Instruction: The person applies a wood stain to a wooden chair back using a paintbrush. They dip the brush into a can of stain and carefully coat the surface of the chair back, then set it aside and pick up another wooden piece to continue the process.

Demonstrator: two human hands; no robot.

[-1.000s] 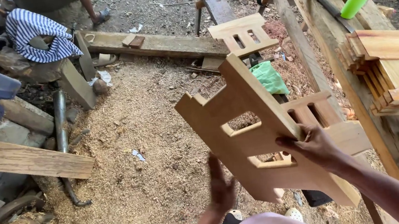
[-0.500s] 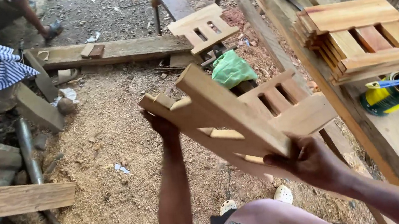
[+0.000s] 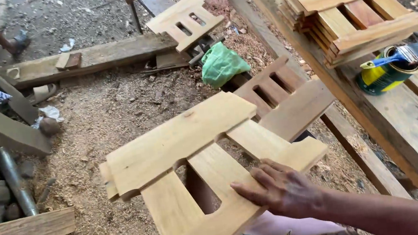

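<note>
Right hand grip flat, open on one slatted wooden panel, three slats, left hand hidden.

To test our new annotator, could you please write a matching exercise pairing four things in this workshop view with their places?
Things:
1. wooden panel
2. green bag
3. paint can
4. stack of panels

Places:
A. on the bench, with a blue-handled brush across its top
B. under the right hand, over the person's lap
C. on the sawdust floor, beside another slotted panel
D. on the bench, beyond the can

Pairs: 1-B, 2-C, 3-A, 4-D
</note>
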